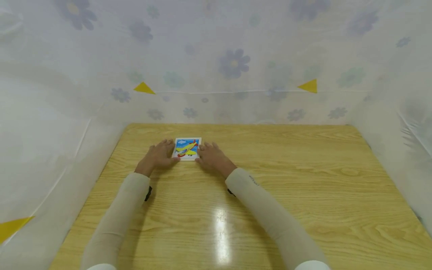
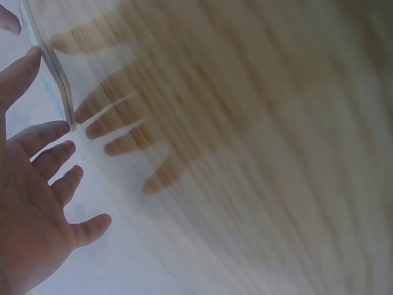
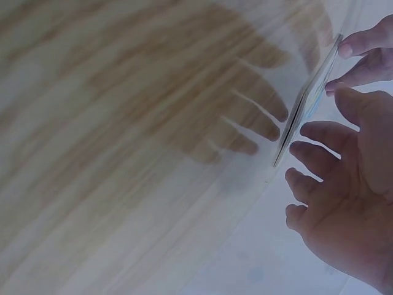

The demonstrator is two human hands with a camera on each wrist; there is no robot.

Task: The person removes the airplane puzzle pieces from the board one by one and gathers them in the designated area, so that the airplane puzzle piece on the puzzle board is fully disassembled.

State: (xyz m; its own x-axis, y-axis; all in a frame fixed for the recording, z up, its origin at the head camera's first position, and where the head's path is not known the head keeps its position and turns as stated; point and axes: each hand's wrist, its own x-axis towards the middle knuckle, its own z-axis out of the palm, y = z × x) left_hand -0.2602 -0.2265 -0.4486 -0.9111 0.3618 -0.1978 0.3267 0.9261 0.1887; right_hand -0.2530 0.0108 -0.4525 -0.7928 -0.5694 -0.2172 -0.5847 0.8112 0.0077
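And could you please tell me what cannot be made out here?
- Airplane picture: underside, hidden by its face, head view.
- Sleeve lettering: too small, head view.
- Left wrist's black object: mostly covered by the left sleeve, head view.
- Left hand: cut off by left edge, left wrist view.

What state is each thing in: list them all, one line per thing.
Airplane picture panel: face up on the table, between the hands
Left hand: fingers spread, at the panel's left edge
Right hand: fingers spread, at the panel's right edge
Sleeves: drawn down to the wrists
Table: upright, glare on its top
Flowered sheet: hanging behind the table
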